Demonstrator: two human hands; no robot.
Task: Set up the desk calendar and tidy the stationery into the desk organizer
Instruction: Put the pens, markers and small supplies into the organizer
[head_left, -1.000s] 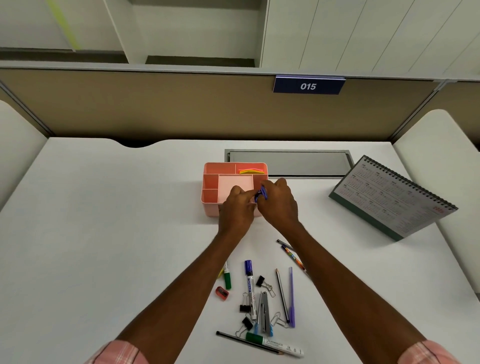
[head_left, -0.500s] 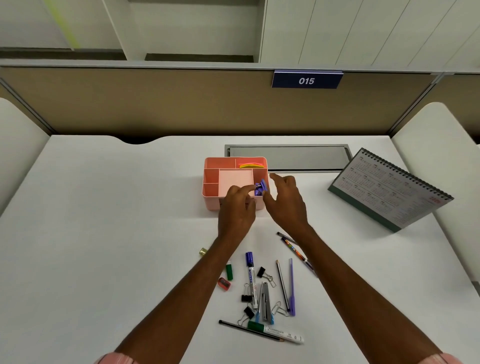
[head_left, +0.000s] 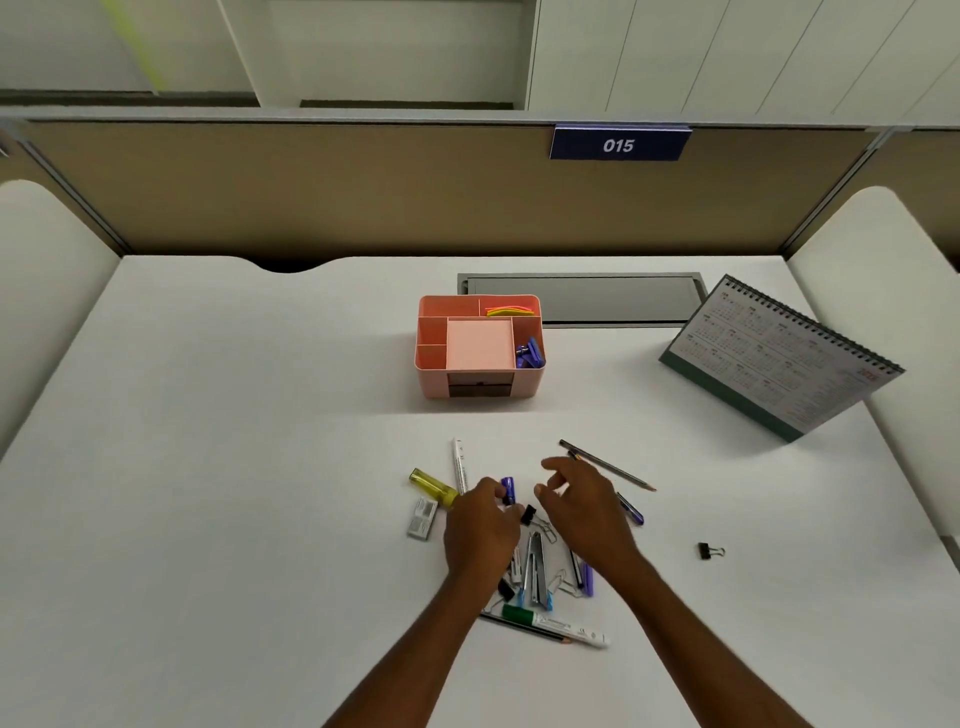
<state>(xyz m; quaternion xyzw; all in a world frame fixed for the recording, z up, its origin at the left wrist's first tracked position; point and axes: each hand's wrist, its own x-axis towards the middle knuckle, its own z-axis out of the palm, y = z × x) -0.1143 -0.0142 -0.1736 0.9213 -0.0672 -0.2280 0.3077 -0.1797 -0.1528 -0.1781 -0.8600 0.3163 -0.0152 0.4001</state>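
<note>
Both hands partly hide the pile (head_left: 536, 569) on the near desk (head_left: 208, 467). The left hand (head_left: 480, 530) curls beside a blue marker (head_left: 508, 488); I cannot tell if it grips it. The right hand (head_left: 587, 514) hovers, loosely spread and holding nothing. The pink organizer (head_left: 480, 384) stands beyond, with purple clips (head_left: 530, 353) in its right compartment.

I'm looking at an office workstation, one numbered seat in a row of cubicles. A tan fabric partition (head_left: 311, 197) closes off the back of the white desk (head_left: 208, 467) and carries a blue plate reading 015 (head_left: 618, 144). Pale overhead cabinets (head_left: 727, 52) hang above it. A grey cable hatch (head_left: 579, 299) is set flush into the desktop, and similar white desks adjoin on the left (head_left: 47, 291) and right (head_left: 883, 270). A desk calendar (head_left: 779, 358), a pink desk organizer (head_left: 431, 382) and loose pens and clips (head_left: 540, 571) fit the same picture.
</note>
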